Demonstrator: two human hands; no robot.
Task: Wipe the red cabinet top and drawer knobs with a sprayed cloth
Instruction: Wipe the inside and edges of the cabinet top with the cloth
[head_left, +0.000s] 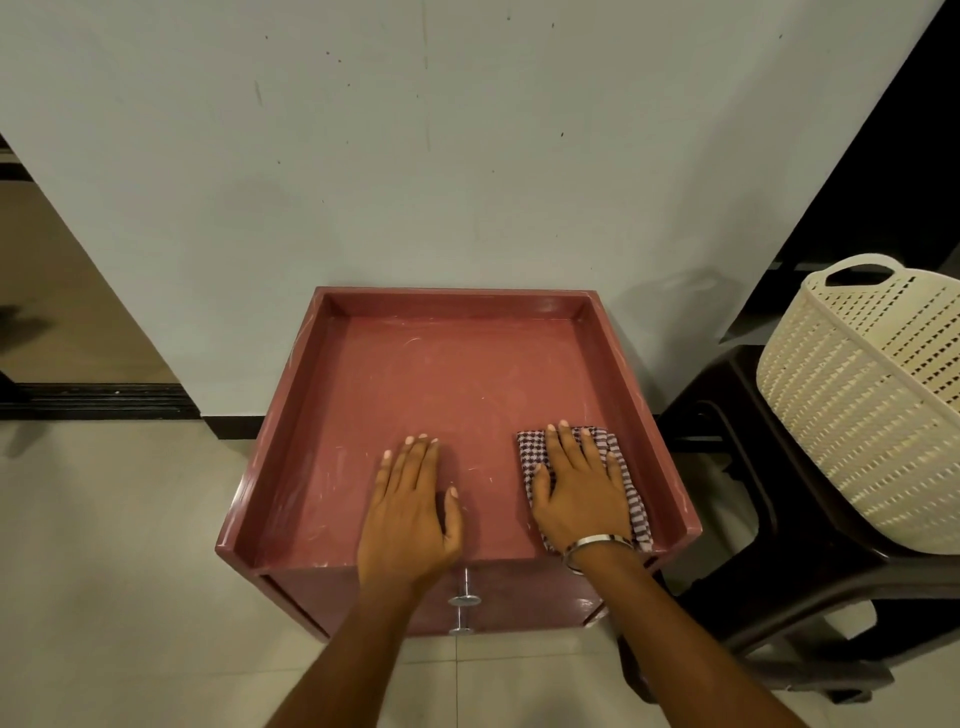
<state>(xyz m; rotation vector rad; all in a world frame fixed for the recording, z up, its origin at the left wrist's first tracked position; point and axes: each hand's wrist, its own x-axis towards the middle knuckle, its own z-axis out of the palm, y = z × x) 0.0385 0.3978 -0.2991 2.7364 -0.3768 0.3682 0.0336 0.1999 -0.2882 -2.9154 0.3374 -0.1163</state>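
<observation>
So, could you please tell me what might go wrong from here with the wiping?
The right hand presses the checkered cloth flat near the cabinet top's right rim, so the corners under the raised rim may get skipped. The left hand rests bare on the surface and could smudge it. The two drawer knobs may be forgotten.

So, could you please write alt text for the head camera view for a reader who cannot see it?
A person's right hand presses a purple-and-white checked cloth flat on the recessed top of a red wooden cabinet, while the left hand rests flat beside it. Two round metal drawer knobs show below; a cream woven plastic basket sits right.
</observation>
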